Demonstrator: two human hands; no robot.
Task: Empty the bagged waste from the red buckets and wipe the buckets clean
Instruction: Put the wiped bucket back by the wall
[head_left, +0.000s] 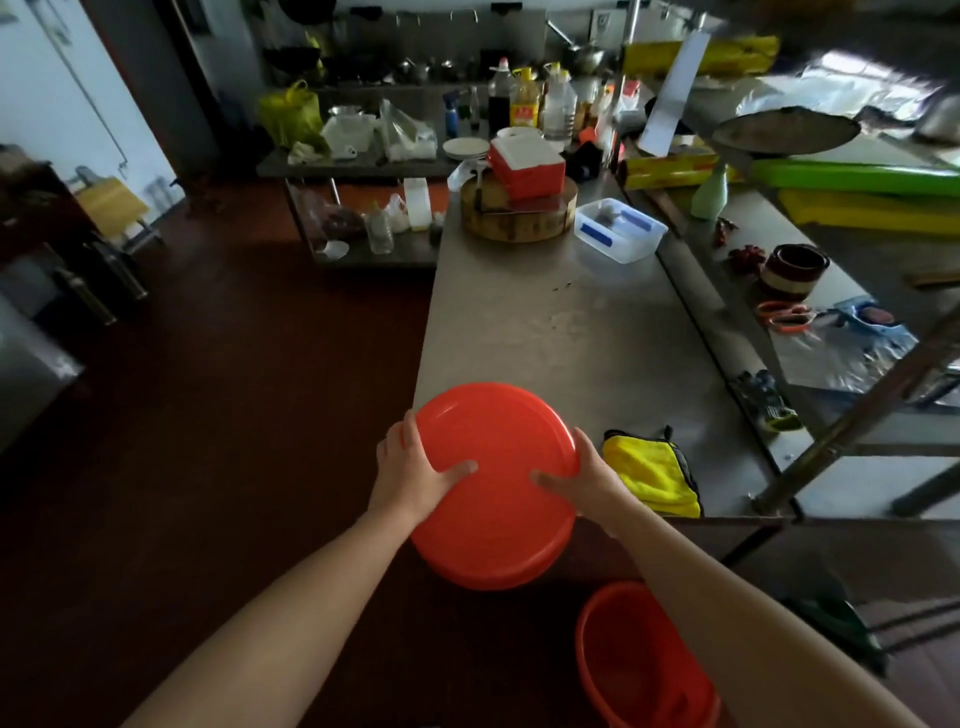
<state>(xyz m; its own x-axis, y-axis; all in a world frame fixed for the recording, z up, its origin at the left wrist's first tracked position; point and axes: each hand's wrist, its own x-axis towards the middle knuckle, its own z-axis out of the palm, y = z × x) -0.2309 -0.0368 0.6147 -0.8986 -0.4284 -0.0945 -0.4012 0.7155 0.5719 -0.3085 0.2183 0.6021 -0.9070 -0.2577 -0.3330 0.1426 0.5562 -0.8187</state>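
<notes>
A red bucket (493, 457), apparently inverted with its base uppermost, is gripped at opposite edges by the left hand (415, 467) and right hand (584, 480), over the near corner of the tabletop (571, 338). A yellow cloth (649, 470) lies just beside it. A second red bucket (639, 670) stands upright on the floor (234, 415).

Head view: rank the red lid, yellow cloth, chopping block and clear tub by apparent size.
1. red lid, clearly largest, though nearest the camera.
2. yellow cloth, narrowly.
3. chopping block and clear tub look alike; both sit farther off, so unranked.
</notes>
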